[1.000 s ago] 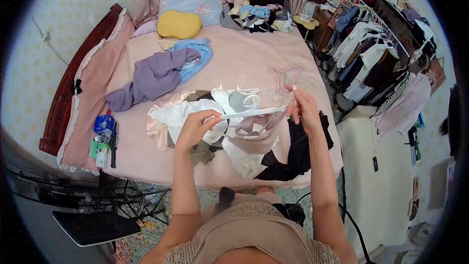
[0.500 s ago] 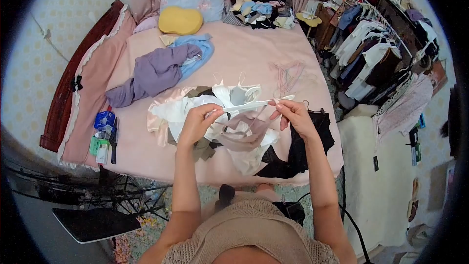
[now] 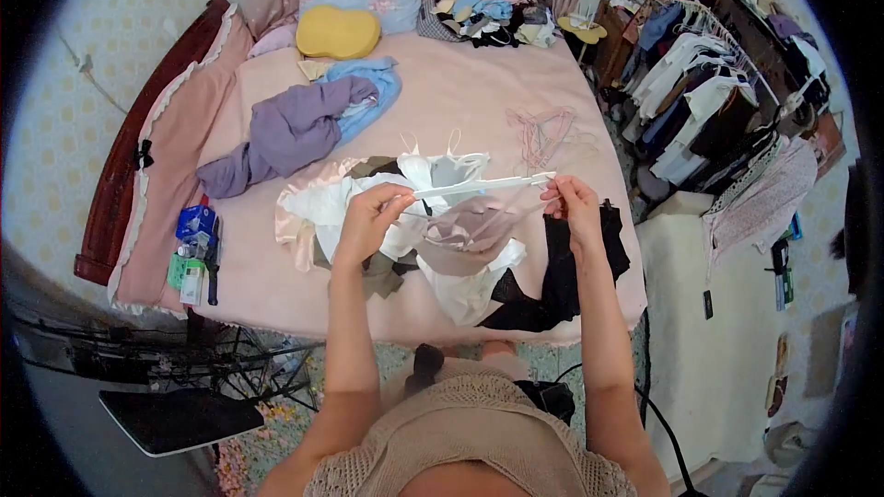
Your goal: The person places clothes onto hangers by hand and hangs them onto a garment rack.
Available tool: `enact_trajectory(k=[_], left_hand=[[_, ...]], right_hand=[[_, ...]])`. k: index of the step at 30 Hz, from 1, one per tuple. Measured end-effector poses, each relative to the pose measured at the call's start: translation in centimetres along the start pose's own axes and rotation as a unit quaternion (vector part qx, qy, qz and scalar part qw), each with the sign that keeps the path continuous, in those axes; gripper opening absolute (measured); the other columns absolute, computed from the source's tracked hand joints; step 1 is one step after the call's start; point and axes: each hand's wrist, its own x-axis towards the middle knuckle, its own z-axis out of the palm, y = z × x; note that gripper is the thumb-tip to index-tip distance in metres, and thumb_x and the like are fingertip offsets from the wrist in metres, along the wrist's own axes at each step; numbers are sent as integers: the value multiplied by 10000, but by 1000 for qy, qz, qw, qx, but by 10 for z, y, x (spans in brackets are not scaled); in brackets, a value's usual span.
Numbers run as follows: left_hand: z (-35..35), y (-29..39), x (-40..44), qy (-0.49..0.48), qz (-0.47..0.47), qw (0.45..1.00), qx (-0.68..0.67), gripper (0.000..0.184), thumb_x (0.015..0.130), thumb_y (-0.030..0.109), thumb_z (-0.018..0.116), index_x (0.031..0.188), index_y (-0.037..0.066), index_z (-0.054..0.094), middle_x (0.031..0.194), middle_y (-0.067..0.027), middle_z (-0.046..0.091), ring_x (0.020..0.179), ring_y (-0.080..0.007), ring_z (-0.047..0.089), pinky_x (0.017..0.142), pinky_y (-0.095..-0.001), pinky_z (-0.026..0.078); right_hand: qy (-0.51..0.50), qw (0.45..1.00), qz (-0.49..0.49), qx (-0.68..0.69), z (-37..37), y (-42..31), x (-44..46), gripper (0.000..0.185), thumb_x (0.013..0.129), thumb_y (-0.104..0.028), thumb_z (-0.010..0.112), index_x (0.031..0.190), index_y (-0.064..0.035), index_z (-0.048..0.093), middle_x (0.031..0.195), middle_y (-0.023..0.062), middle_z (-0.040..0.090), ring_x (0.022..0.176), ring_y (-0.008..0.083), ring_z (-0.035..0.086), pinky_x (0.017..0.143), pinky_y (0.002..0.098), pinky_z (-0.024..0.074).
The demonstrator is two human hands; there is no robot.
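A white hanger [image 3: 479, 186] is held level above the bed, with a mauve strapped garment [image 3: 468, 235] hanging under it. My left hand [image 3: 373, 219] pinches the hanger's left end. At its right end, my right hand [image 3: 573, 207] has its fingers closed on the hanger and a strap of the garment. Beneath lie white garments [image 3: 368, 207], partly hidden by the mauve one. Black clothing [image 3: 562, 281] rests below my right hand. Thin pink hangers [image 3: 543, 133] lie on the bed beyond it.
The pink bed [image 3: 451, 97] holds a purple garment [image 3: 299, 124], a yellow cushion [image 3: 338, 32] and a clothes pile [image 3: 493, 17]. Blue and green packages [image 3: 195, 225] are at the left. A clothes rack [image 3: 727, 46] stands at the right, a dark screen [image 3: 180, 421] at the lower left.
My right hand has moved from beyond the hanger's end, with fingers spread, to a pinch at its right end. The mauve garment's right strap now reaches out to that end.
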Motion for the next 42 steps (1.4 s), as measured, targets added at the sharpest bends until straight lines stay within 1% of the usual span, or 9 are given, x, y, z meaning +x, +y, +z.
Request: enact_trajectory(k=[4, 6, 10, 23, 30, 33, 36, 38, 42], left_hand=[[9, -4, 6, -22, -15, 999, -20, 142, 861, 109, 609, 923, -12, 653, 757, -26, 597, 651, -84, 499, 576, -235, 409], [16, -2, 12, -49, -30, 998, 10, 140, 859, 104, 602, 925, -8, 655, 770, -45, 609, 664, -107, 523, 601, -243, 425], [47, -3, 22, -75, -1, 996, 40, 130, 856, 82, 605, 919, -15, 664, 796, -55, 611, 705, -115, 538, 616, -237, 436], [142, -53, 62, -210, -198, 955, -74, 152, 835, 105, 636, 932, -9, 662, 816, -67, 667, 768, -115, 605, 726, -262, 477], [174, -132, 78, -99, -218, 962, -128, 226, 892, 193, 582, 962, -11, 648, 855, -31, 654, 785, -106, 588, 725, -265, 475], [178, -199, 90, -31, -327, 929, -170, 308, 912, 276, 548, 963, -13, 643, 854, -32, 651, 786, -104, 586, 719, -261, 475], [187, -270, 114, -31, -340, 934, -107, 310, 899, 304, 567, 980, 20, 659, 868, -32, 641, 791, -132, 586, 735, -276, 463], [197, -310, 139, -87, -318, 938, 103, 297, 867, 272, 584, 992, 10, 647, 854, -86, 650, 757, -194, 599, 729, -288, 465], [217, -373, 187, -46, -204, 944, 255, 350, 777, 275, 655, 961, -22, 620, 973, -199, 621, 991, -353, 568, 832, -416, 463]], right_hand=[[-7, 994, 0, -109, -18, 5, 2, 242, 909, -258, 539, 912, -35, 632, 738, 41, 644, 573, 102, 572, 541, 213, 412], [74, 943, -101, -309, -33, 13, 10, 222, 869, -233, 590, 959, -31, 614, 844, 70, 637, 739, 173, 602, 644, 268, 458], [23, 858, -321, -401, -26, -15, 6, 319, 770, -140, 689, 1056, -39, 591, 1027, 104, 589, 932, 244, 536, 807, 337, 436], [-203, 864, -139, -440, -112, 50, 65, 218, 740, -241, 711, 733, -47, 612, 673, 90, 548, 684, 286, 520, 632, 383, 398], [-195, 863, -65, -461, -122, 84, 93, 190, 750, -250, 700, 756, -67, 648, 654, 101, 566, 641, 275, 548, 608, 373, 411], [-154, 880, -55, -446, -122, 100, 104, 158, 747, -218, 705, 796, -72, 671, 690, 103, 594, 656, 277, 559, 622, 371, 424], [-92, 860, -97, -493, -124, 116, 117, 102, 757, -140, 691, 778, -48, 653, 695, 84, 596, 651, 271, 550, 644, 358, 411], [-77, 868, -90, -482, -123, 122, 123, 102, 759, -138, 689, 777, -45, 652, 688, 79, 590, 645, 260, 545, 648, 351, 407], [-55, 879, -54, -471, -126, 132, 132, 93, 748, -104, 696, 803, -41, 655, 681, 75, 579, 642, 233, 532, 655, 337, 401]])
